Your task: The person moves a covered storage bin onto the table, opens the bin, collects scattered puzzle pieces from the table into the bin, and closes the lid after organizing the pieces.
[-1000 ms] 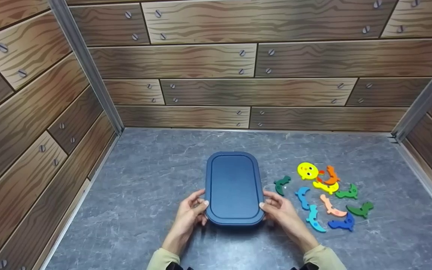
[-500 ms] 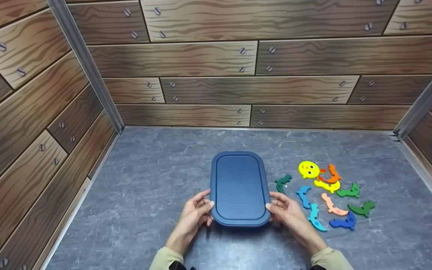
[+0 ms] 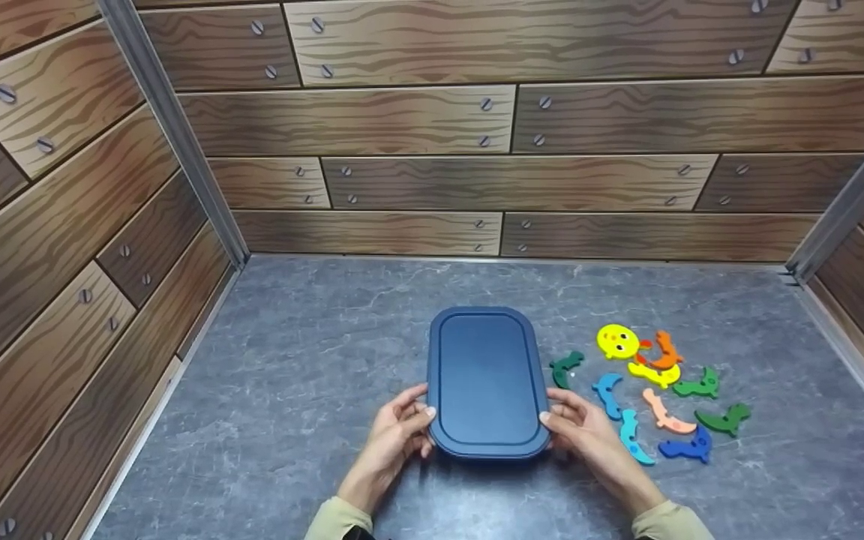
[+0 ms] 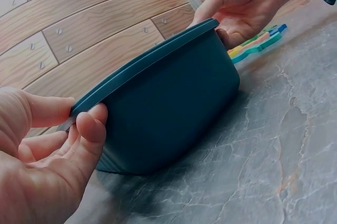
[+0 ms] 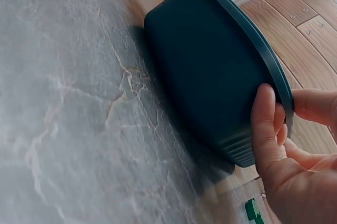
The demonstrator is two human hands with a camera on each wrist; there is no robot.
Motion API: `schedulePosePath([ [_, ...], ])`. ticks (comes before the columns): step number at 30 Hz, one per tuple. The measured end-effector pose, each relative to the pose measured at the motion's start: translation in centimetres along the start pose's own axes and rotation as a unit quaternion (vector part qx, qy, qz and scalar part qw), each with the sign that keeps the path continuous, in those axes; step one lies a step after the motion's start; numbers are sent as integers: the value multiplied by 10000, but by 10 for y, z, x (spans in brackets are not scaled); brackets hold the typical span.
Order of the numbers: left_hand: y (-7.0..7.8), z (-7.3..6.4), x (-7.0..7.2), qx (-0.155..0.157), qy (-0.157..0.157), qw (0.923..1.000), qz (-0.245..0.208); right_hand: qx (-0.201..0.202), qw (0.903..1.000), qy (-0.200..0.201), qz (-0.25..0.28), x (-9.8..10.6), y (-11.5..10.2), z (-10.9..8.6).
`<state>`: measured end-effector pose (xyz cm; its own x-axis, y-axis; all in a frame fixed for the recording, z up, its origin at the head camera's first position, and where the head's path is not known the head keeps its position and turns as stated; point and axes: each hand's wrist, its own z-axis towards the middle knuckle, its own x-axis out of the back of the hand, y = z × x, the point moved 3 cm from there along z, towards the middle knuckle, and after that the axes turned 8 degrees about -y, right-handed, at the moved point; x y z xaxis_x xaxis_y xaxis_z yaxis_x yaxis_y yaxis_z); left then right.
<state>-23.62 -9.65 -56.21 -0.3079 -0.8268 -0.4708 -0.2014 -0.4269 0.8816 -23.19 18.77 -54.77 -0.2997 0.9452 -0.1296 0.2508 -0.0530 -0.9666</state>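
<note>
Box (image 3: 487, 360) at the frame's lower centre, pinched by left hand (image 3: 396, 431) and right hand (image 3: 583, 433), could slip if its lid (image 3: 490, 405) loosens.

I'm in a small boxed-in booth, approx. a mock-up work bay, w/ a back wall (image 3: 417, 120) & left wall (image 3: 49, 240) in cartoonish wood-print planks, screw heads incl. Metal corner strips (image 3: 177, 135) join the panels round a grey marble-look surface (image 3: 289, 337); can't tell if the bldg. beyond is a lab, workshop, etc.
</note>
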Motion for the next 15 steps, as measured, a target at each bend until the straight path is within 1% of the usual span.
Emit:
schedulePosePath([
  [2, -1, 0, -1, 26, -35, 10000, 2, -77, 10000, 49, 7, 2, 1, -1],
  [5, -2, 0, -3, 55, -43, 10000, -20, -71, 9999, 82, 30, 3, 1, -2],
  [9, -4, 0, -6, 65, -43, 9999, -88, -10, 10000, 66, 60, 5, 0, -5],
  [15, -7, -1, -10, 53, -41, 10000, -56, -121, 9999, 26, 72, 8, 0, -10],
])
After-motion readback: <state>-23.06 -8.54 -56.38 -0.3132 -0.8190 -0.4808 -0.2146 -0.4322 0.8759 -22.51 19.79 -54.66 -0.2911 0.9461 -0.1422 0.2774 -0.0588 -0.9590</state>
